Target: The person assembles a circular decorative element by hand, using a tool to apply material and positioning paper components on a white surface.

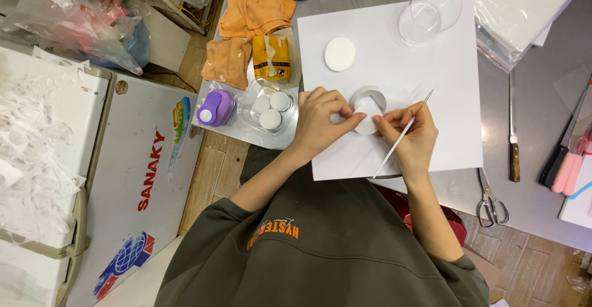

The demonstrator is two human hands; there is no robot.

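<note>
Grey and metallic, the bench (pixel 530 177) runs across the top of your view, with a large white sheet of paper (pixel 431 91) spread over its middle. Both of your hands meet on that sheet, just in front of your chest. Your left hand (pixel 320 122) has its fingers curled, thumb and forefinger pinched on the edge of a small white paper disc (pixel 368 119), which you hold over a round metal ring (pixel 369 97) lying on the sheet. Your right hand (pixel 413 137) is closed in a pen grip around a thin white stick (pixel 404 133), whose upper end points away toward the top right and whose lower end passes your wrist; the fingertips of this hand also touch the disc's right edge.

Farther up the sheet lies another white disc (pixel 340 53), well apart from your hands, and a clear glass cup (pixel 428 14) lies tipped at the sheet's top right corner. To your left, a clear plastic tray (pixel 268 106) holds three white round pieces, with a purple paper punch (pixel 215 108) just beside it. Above those sit orange cloths (pixel 246 29) and a yellow packet (pixel 271 57). On your right, scissors (pixel 490 202) lie near the bench's edge, a wooden-handled knife (pixel 513 134) lies beyond them, and pink-handled tools (pixel 570 165) rest at the far right. A white chest freezer (pixel 135 177) stands to the left of the bench.
</note>
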